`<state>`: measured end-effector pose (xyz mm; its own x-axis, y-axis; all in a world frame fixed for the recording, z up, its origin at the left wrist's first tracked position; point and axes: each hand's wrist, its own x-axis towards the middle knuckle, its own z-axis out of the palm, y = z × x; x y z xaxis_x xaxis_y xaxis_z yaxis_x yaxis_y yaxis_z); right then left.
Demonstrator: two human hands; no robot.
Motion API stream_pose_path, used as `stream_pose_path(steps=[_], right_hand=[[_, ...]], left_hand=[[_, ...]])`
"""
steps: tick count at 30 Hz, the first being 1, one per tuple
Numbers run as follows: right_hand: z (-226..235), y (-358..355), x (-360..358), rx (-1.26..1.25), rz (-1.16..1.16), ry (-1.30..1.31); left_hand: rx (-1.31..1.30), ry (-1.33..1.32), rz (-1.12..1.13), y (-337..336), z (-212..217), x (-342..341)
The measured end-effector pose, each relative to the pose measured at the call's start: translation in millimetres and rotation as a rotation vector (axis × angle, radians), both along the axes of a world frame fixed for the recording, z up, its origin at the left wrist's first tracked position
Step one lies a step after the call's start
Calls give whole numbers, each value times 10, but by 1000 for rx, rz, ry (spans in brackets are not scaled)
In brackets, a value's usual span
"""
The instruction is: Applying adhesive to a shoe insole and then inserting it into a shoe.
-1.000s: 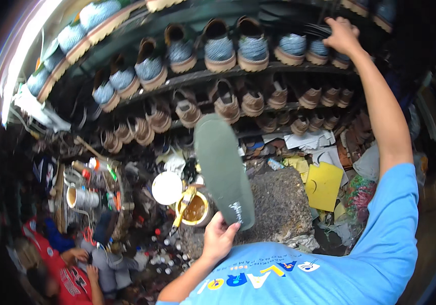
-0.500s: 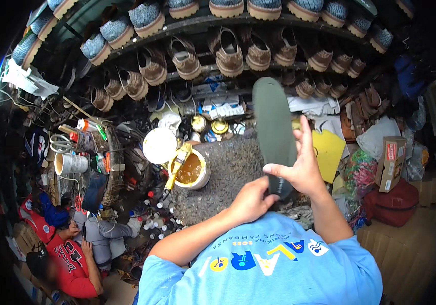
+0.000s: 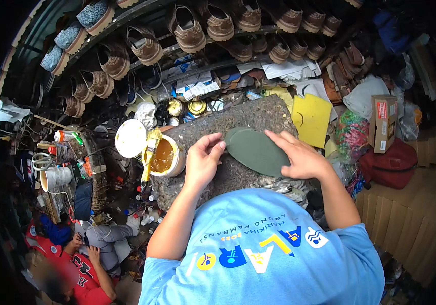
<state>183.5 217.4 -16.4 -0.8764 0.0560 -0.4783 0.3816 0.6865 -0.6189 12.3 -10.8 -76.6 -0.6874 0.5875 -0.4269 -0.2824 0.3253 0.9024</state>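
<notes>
A dark green insole (image 3: 258,155), long and rounded, is over the rough dark work block in front of me. My right hand (image 3: 302,157) grips its right part, the fingers along the far edge and the thumb on the near edge. Beside its left end is my left hand (image 3: 202,157), with thumb and fingers drawn together in a pinch; what they hold, if anything, is hidden. Left of that hand stands a white tub of amber glue (image 3: 163,157), a yellow-smeared brush (image 3: 150,152) resting across its rim. Its pale lid (image 3: 130,139) leans alongside.
The work block (image 3: 274,109) carries the tub at its left. Yellow sheets (image 3: 310,119) lie to the right, near a cardboard box (image 3: 382,122) and a red bag (image 3: 388,162). Brown shoes (image 3: 190,33) line the racks ahead. At lower left sits another person in red (image 3: 88,279).
The insole has come down from upright to lying slantwise over the block. My right hand has closed on it, and my left hand has moved left and away from me. The view has shifted.
</notes>
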Motion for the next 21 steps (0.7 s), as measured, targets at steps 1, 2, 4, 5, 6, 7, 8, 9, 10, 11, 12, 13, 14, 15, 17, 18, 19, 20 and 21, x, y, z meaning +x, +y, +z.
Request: stream_pose_path(steps=[1,2,4,5,6,7,8,9,10,11,12,13,14,15,17,18,19,20,21], right_hand=[[-64,-9,-22,74,16,-14],[-114,-20,-28,68,12,-15],[-204,-25,-38,59,-33,39],[-244,-47,-69,56,-38,37],[-276,-79,-102,42,-86,98],[-292,-111,-144,29,-133,159],[-294,-142,-199,29,-139,155],[-294,-173,-278,-13,-198,144],[-296,-194,-348,-55,-256,133],[-327,-201,-398,-69,-269,136],[-383,-200,-434,-70,-266,135],[-451,-198,-466,-136,-253,161],[-488,-194,-496,-203,-239,187],[-497,-190,-533,-206,-234,184],[-510,-188,-586,-266,-202,149],[-517,-202,-596,-269,-196,145],[-524,-216,-600,-263,-170,171],[-532,-227,-603,-256,-145,197],[-543,-227,-598,-257,-145,191]], left_hand=[[-52,14,-29,21,-38,-22],[-104,28,-58,32,-61,-37],[-114,27,-64,66,-86,-57],[-120,27,-64,75,-95,-66],[-124,25,-67,91,-104,-56],[-126,22,-74,93,-98,-48],[-136,39,-66,83,-79,-44],[-145,59,-55,73,-71,-48],[-145,57,-57,63,-81,-46],[-131,32,-59,51,-94,-42],[-118,7,-59,35,-99,-42],[-118,6,-55,20,-96,-48],[-105,-35,-70,7,-84,-55],[-92,-78,-84,-9,-74,-56],[-63,-95,-84,-12,-19,-46],[-33,-109,-88,-21,9,-40],[-35,-112,-82,-37,18,-32],[10,-153,-92,-54,22,-25],[56,-195,-106,-61,26,-16]])
